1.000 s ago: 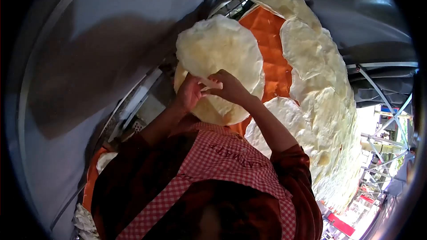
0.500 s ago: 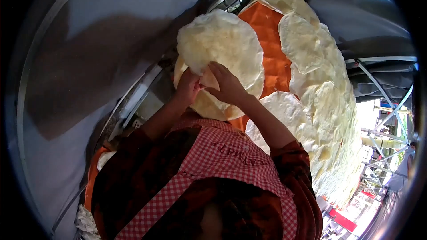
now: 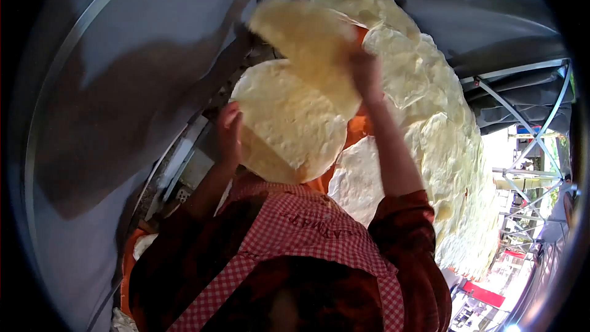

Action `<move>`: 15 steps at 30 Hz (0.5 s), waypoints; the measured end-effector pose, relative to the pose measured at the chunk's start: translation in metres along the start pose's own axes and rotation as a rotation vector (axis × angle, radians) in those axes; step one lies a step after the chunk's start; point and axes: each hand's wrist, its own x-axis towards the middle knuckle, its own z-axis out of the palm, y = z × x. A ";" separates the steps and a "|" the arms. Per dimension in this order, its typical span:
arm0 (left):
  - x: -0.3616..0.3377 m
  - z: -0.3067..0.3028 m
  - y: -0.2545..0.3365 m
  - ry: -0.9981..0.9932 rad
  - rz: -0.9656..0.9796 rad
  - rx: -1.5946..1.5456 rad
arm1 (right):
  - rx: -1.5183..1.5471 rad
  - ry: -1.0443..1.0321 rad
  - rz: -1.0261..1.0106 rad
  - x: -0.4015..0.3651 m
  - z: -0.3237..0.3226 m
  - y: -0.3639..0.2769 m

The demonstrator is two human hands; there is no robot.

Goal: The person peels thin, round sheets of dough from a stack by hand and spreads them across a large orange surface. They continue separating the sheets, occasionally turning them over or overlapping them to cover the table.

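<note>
A thin round flatbread (image 3: 295, 32) hangs in the air from my right hand (image 3: 367, 75), tilted and smeared by motion. My right fingers are closed on its right edge. Below lies another round flatbread (image 3: 289, 120), pale with light brown patches, right in front of my apron. At its left rim is my left hand (image 3: 230, 130), fingers loosely bent and apart from the raised sheet; whether they touch the lower one is hard to tell. The raised flatbread covers the far right part of the lower one.
Many overlapping flatbreads (image 3: 424, 104) spread over the right side on an orange cloth (image 3: 359, 128). One pale flatbread (image 3: 357, 175) lies close to my right forearm. A grey sheet wall (image 3: 123, 86) stands at left, and metal struts (image 3: 534, 141) at right.
My hands have moved apart. The right one has lifted the top flatbread away and to the far right, uncovering the one beneath; the left one has shifted left to the rim.
</note>
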 end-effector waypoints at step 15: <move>-0.021 -0.041 -0.038 0.107 -0.400 0.036 | -0.173 -0.227 0.792 -0.180 0.058 0.171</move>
